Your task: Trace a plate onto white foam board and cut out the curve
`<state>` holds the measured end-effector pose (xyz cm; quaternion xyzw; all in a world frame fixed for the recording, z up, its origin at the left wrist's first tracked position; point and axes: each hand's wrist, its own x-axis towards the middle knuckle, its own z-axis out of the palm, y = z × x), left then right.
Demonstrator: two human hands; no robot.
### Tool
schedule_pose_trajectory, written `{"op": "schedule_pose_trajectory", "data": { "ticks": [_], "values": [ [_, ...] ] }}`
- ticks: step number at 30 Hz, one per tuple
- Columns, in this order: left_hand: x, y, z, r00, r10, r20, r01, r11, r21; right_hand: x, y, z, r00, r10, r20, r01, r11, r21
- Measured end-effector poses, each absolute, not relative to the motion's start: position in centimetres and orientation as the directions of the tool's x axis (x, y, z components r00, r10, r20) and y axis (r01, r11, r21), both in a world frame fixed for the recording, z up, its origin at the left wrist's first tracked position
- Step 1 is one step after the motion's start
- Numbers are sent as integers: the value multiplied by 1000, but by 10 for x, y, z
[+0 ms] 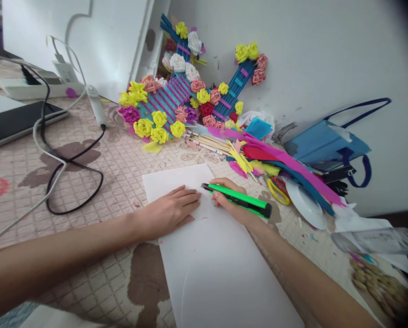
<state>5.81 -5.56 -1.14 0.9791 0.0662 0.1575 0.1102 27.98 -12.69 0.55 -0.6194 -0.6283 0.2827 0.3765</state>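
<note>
A white sheet that looks like card or foam board lies on the patterned tablecloth, reaching off the bottom of the view. My left hand rests flat on its upper left part, fingers stretched out and palm down. In my right hand is a green utility knife, its black end toward the right. The knife's tip is just right of my left fingertips, over the sheet; whether it touches the surface I cannot tell. A faint curved line shows on the lower part of the sheet.
Paper-flower-covered blue guitar shapes lean at the back wall. Wooden sticks, coloured paper strips, yellow-handled scissors and a white plate lie to the right. A black cable, tablet and power strip occupy the left.
</note>
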Motion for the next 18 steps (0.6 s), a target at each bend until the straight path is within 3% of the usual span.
{"op": "schedule_pose_trajectory", "data": {
  "ticks": [18],
  "values": [
    [59,-55,-13,939,163,301,88,-965,248,274,-127,17,32,993,112,652,64,-755]
  ]
}}
